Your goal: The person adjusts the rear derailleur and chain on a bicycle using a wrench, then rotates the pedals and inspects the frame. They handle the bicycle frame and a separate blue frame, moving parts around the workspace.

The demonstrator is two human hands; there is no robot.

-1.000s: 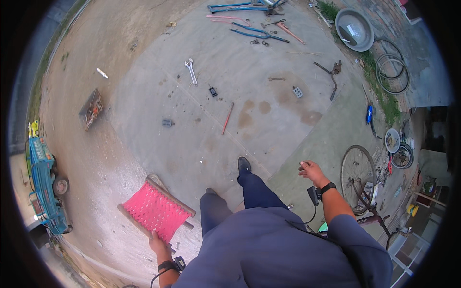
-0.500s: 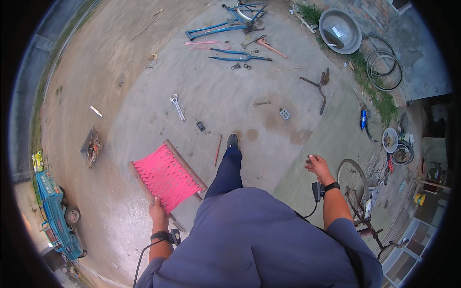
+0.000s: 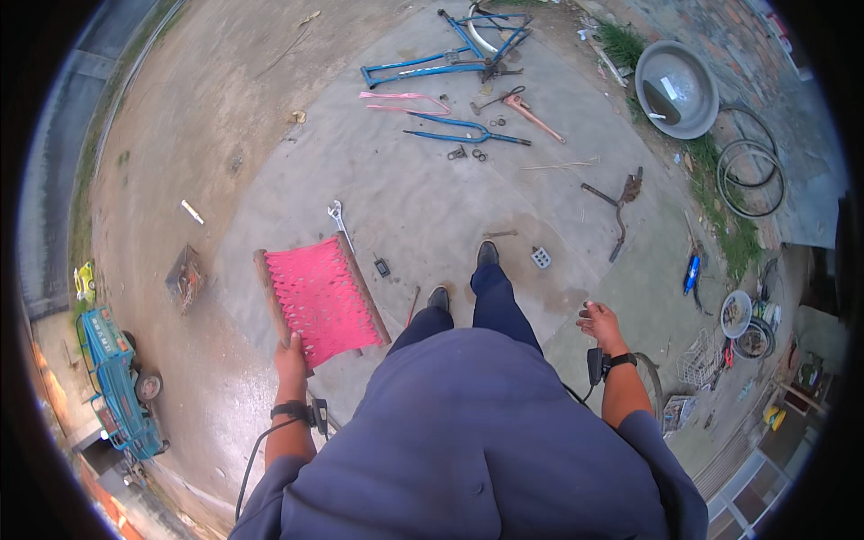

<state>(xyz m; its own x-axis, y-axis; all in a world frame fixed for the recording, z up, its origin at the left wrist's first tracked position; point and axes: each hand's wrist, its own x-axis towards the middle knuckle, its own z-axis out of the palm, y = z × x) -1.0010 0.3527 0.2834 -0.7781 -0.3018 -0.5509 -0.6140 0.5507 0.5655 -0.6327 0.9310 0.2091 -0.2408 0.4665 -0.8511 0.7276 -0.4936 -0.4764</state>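
My left hand grips the near wooden rail of a stool with a pink woven-cord seat, carried out to my left. The stool covers the lower end of an adjustable wrench in this view. Out to the right, my right hand hangs loosely curled, its fingers a little apart, and nothing shows in it. Both wrists wear black bands with small devices. Ahead of my shoes lie a pedal and a small spanner; a small black item lies near the stool.
Farther ahead are a blue bicycle frame, a blue fork, a reddish pipe wrench and rusty handlebar-like parts. A large metal basin and tyres stand far right. At left are a scrap-filled container and a blue three-wheeled truck.
I have stepped forward, and my right foot now shows ahead of the left. The stool moved with my left hand and now partly hides the wrench. My right hand stays at my side.
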